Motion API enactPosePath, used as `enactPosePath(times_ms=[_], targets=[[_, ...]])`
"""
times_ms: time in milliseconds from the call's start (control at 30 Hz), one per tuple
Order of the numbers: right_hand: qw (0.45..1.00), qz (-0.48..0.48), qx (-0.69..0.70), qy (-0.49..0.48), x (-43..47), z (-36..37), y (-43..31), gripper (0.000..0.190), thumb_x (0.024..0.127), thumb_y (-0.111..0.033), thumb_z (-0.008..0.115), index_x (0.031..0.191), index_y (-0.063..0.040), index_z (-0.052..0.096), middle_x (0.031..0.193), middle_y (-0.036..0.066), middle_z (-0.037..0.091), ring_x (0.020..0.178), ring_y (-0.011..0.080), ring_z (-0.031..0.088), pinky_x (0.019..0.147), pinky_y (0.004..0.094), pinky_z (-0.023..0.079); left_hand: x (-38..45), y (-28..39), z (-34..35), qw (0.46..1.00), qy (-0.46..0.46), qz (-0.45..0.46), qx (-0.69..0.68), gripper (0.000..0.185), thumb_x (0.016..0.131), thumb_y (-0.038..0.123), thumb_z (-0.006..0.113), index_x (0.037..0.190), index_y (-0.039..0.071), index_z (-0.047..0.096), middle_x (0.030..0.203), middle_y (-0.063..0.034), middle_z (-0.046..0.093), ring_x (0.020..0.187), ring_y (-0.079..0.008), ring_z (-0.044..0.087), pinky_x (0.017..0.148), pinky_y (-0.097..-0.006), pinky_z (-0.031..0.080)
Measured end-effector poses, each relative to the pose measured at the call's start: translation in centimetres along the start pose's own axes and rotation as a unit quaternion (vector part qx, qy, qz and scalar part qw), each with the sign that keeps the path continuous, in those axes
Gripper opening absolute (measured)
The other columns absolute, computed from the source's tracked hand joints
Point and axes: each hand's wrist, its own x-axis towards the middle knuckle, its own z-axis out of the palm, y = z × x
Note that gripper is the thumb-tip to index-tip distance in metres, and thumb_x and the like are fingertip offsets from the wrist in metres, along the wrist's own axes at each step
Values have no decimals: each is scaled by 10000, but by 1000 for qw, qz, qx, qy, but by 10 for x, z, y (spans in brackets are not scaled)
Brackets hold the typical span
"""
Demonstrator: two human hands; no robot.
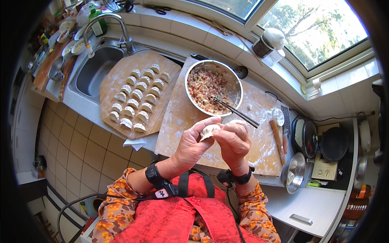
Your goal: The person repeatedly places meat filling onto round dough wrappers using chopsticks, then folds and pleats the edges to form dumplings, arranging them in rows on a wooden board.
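Note:
Between my two hands is a pleated dumpling (pixel 209 131), its curved edge pinched together. My left hand (pixel 191 142) cradles it from the left side, thumb below and fingers behind. From the right, my right hand (pixel 234 141) presses the dumpling's edge between thumb and fingertips. Both hands are above the floured wooden board (pixel 182 127). Just beyond them stands a steel bowl (pixel 238 91) of chopped filling (pixel 206 88), with dark chopsticks (pixel 237 112) leaning over its near rim. Several finished dumplings (pixel 132 103) lie in rows on an octagonal wooden board (pixel 114 82) to the left.
A rolling pin (pixel 277 141) lies at the right of the floured board, beside a pile of flour-dusted dough (pixel 277 117). Farther right is a steel basin (pixel 296 173) holding pale lumps. The sink (pixel 97 73) and faucet (pixel 126 44) are behind the octagonal board. A window ledge (pixel 194 30) runs along the back.

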Motion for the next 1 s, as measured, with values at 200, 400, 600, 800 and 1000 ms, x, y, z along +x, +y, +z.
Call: enactPosePath(times_ms=[200,400,600,800,1000], targets=[[997,-36,9,-72,1,3,4,278,619,-32,742,866,-159,747,891,-6,619,830,222,566,744,335,477,-2,0,-7,981,3,21,191,434,897,-8,609,1320,17,511,1138,-23,605,978,-47,538,834,-213,465],[993,49,-17,-109,-11,7,15,341,722,-151,759,1055,-111,700,1211,123,588,1133,324,545,963,409,437,4,-26,-49,980,26,-50,191,360,857,-24,607,1212,19,569,951,13,619,864,-47,537,779,-205,455],[976,213,18,-54,-46,0,21,337,870,-183,676,1185,-69,637,1234,151,575,1116,307,568,955,393,453,-10,-65,-114,916,113,-95,374,232,819,37,604,1049,46,623,909,-93,651,825,-159,622,735,-290,494],[957,279,29,-69,-76,-2,21,294,847,-29,656,1140,-58,651,1182,146,593,1020,261,606,750,307,531,-23,-85,-124,721,-86,155,670,314,730,115,718,1041,88,681,1013,-117,627,999,-313,569,843,-374,489],[946,305,7,-109,-100,2,13,299,831,68,613,1113,-27,647,1142,135,608,848,170,630,698,269,519,-24,-88,-122,729,-196,131,643,345,706,119,716,1048,104,674,980,-96,598,943,-288,567,800,-370,499]])
